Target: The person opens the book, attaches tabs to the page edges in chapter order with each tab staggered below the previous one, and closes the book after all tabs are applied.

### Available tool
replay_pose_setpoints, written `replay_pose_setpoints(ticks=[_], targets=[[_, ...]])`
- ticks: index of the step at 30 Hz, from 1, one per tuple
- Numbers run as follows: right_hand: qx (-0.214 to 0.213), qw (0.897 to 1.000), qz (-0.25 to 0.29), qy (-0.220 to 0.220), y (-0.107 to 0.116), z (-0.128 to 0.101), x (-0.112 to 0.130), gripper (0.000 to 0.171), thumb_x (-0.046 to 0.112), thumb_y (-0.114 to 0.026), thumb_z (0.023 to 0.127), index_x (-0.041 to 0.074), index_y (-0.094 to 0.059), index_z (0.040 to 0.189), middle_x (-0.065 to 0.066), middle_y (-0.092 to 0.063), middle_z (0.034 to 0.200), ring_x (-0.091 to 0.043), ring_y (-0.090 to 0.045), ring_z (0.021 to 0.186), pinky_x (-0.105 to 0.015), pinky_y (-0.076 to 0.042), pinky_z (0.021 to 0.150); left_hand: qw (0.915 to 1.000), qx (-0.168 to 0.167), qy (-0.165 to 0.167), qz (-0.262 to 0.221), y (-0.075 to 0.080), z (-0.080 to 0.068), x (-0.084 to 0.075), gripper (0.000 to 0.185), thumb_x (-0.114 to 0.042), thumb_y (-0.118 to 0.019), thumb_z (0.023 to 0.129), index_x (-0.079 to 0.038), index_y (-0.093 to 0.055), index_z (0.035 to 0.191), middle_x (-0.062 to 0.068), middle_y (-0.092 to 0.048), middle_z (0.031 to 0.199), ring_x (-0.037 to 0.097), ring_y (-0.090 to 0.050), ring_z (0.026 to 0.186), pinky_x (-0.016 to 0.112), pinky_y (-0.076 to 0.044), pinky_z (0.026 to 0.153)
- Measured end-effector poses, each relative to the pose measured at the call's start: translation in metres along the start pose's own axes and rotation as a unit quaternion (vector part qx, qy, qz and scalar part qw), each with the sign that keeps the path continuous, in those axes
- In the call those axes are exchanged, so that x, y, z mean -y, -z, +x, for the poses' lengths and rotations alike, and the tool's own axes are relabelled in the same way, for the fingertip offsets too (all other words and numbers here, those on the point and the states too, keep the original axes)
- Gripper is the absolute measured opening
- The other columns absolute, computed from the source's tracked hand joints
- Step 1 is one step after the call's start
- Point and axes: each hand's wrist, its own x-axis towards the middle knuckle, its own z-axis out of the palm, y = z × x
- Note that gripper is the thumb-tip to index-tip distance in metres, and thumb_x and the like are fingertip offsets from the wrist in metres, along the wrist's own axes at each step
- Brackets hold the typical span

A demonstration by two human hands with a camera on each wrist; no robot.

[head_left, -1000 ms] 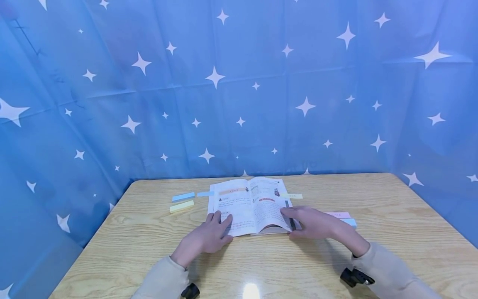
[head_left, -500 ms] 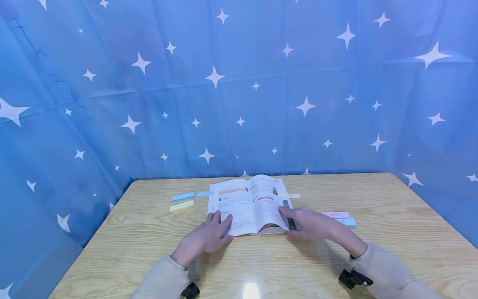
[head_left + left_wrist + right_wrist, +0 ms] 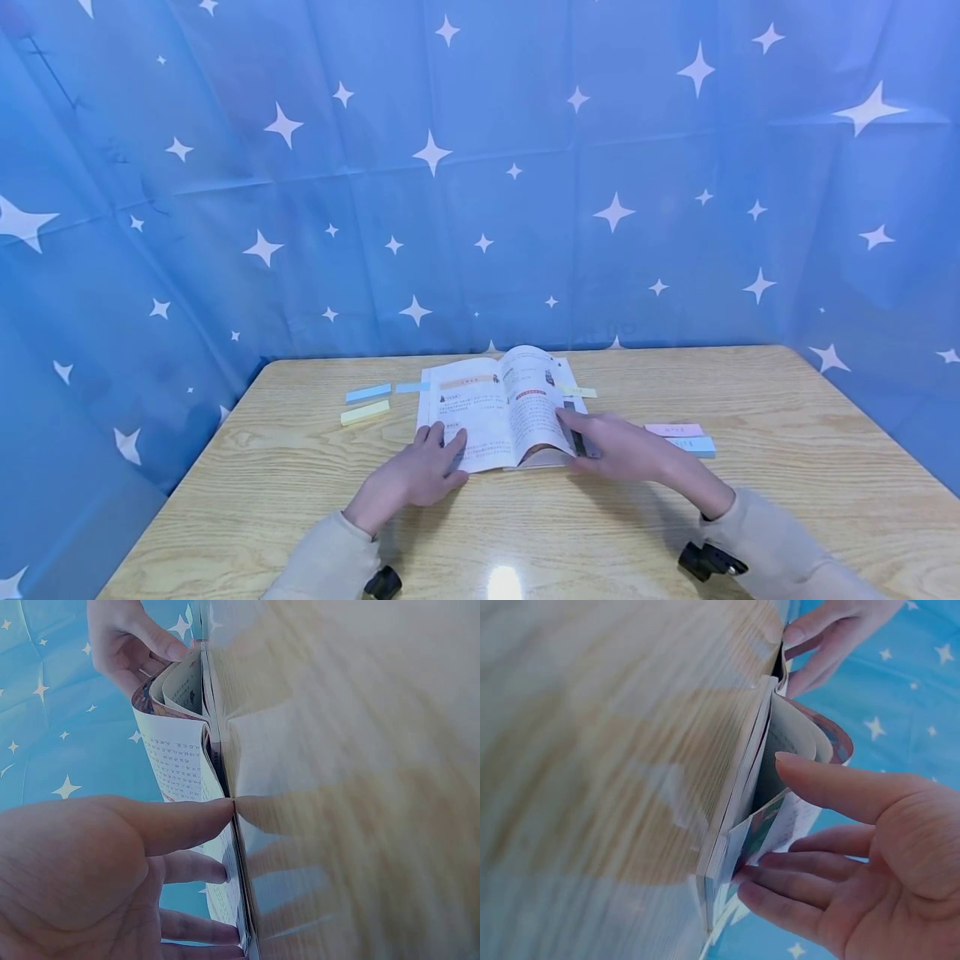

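An open book (image 3: 472, 417) lies on the table, with printed text on both pages. My left hand (image 3: 412, 473) rests on the lower left page, fingers spread, its thumb (image 3: 199, 823) at the book's bottom edge. At the right side my right hand (image 3: 618, 450) touches the outer edge of the right-hand page (image 3: 529, 408), which arches upward. In the right wrist view, its fingers (image 3: 795, 889) meet the page edge while its thumb (image 3: 832, 784) stays apart from them. A blue tab (image 3: 412, 387) sticks out at the left, a yellow tab (image 3: 581, 392) at the right.
Blue (image 3: 368, 393) and yellow (image 3: 365, 413) strips lie left of the book. Pink (image 3: 673, 430) and blue (image 3: 697, 447) strips with handwriting lie to its right, near my right forearm. A blue star-patterned curtain (image 3: 510, 275) hangs behind the wooden table (image 3: 262, 483).
My right hand has shifted slightly left, and the right-hand page bulges higher toward the spine. The yellow tab has moved left with it. My left hand has stayed in place.
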Motion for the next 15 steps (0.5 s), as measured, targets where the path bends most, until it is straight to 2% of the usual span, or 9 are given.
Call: replay_pose_setpoints(ticks=[5, 7, 8, 10, 11, 12, 13, 15], targets=[[-0.016, 1.0, -0.017, -0.006, -0.0013, 0.0005, 0.0024, 0.068, 0.022, -0.071, 0.097, -0.011, -0.041, 0.148, -0.03, -0.052, 0.141, -0.011, -0.054, 0.077, -0.028, -0.041, 0.067, 1.0, 0.0, -0.001, -0.004, 0.0007, -0.0011, -0.0008, 0.06, -0.034, -0.055, 0.105, -0.003, -0.04, 0.154, 0.027, -0.036, 0.149, 0.04, -0.038, 0.134, 0.051, -0.042, 0.104], [-0.023, 1.0, -0.013, -0.012, -0.0019, 0.0007, 0.0031, 0.067, 0.021, -0.071, 0.097, -0.01, -0.042, 0.148, -0.03, -0.051, 0.142, -0.01, -0.052, 0.069, -0.027, -0.042, 0.063, 1.0, -0.001, -0.002, -0.006, 0.0013, -0.0017, -0.0012, 0.06, -0.033, -0.055, 0.105, -0.002, -0.04, 0.154, 0.027, -0.036, 0.148, 0.04, -0.038, 0.133, 0.051, -0.042, 0.104], [-0.026, 0.999, -0.011, -0.015, -0.002, 0.0007, 0.0034, 0.066, 0.02, -0.07, 0.097, -0.01, -0.042, 0.148, -0.031, -0.051, 0.142, -0.01, -0.047, 0.062, -0.026, -0.041, 0.06, 1.0, -0.002, -0.003, -0.006, 0.0016, -0.002, -0.0015, 0.06, -0.033, -0.055, 0.105, -0.002, -0.04, 0.154, 0.027, -0.036, 0.148, 0.04, -0.039, 0.133, 0.051, -0.042, 0.104], [-0.033, 0.999, -0.011, -0.015, -0.0016, 0.0005, 0.0041, 0.065, 0.019, -0.07, 0.097, -0.011, -0.042, 0.148, -0.032, -0.05, 0.143, -0.01, -0.042, 0.058, -0.026, -0.04, 0.058, 1.0, -0.002, -0.004, -0.007, 0.0019, -0.0022, -0.0016, 0.06, -0.033, -0.055, 0.105, -0.002, -0.04, 0.154, 0.027, -0.037, 0.148, 0.04, -0.039, 0.133, 0.051, -0.042, 0.103], [-0.038, 0.999, -0.012, -0.017, -0.0015, 0.0003, 0.0045, 0.065, 0.018, -0.07, 0.097, -0.011, -0.042, 0.147, -0.032, -0.05, 0.143, -0.01, -0.046, 0.061, -0.026, -0.04, 0.058, 1.0, -0.003, -0.004, -0.007, 0.0021, -0.0023, -0.0016, 0.06, -0.033, -0.055, 0.105, -0.002, -0.04, 0.154, 0.027, -0.036, 0.148, 0.04, -0.039, 0.133, 0.051, -0.042, 0.104], [-0.043, 0.999, -0.013, -0.017, -0.0013, 0.0, 0.005, 0.064, 0.018, -0.07, 0.097, -0.011, -0.042, 0.147, -0.032, -0.05, 0.143, -0.013, -0.053, 0.064, -0.027, -0.041, 0.059, 1.0, -0.003, -0.005, -0.007, 0.0023, -0.0023, -0.0016, 0.06, -0.033, -0.055, 0.105, -0.002, -0.04, 0.154, 0.028, -0.037, 0.148, 0.04, -0.039, 0.133, 0.051, -0.042, 0.104], [-0.048, 0.999, -0.018, -0.016, -0.0011, -0.0002, 0.0052, 0.064, 0.017, -0.07, 0.096, -0.011, -0.043, 0.147, -0.031, -0.048, 0.145, -0.017, -0.062, 0.077, -0.028, -0.043, 0.063, 1.0, -0.003, -0.005, -0.007, 0.0023, -0.0024, -0.0015, 0.06, -0.033, -0.055, 0.105, -0.002, -0.04, 0.154, 0.028, -0.036, 0.148, 0.041, -0.038, 0.133, 0.051, -0.042, 0.104], [-0.057, 0.998, -0.025, -0.013, -0.0006, -0.0005, 0.0055, 0.063, 0.015, -0.07, 0.096, -0.012, -0.043, 0.146, -0.031, -0.048, 0.145, -0.027, -0.065, 0.104, -0.03, -0.044, 0.07, 0.9999, -0.004, -0.006, -0.007, 0.0024, -0.0022, -0.0013, 0.059, -0.033, -0.055, 0.105, -0.002, -0.04, 0.154, 0.028, -0.036, 0.148, 0.041, -0.038, 0.134, 0.052, -0.042, 0.104]])
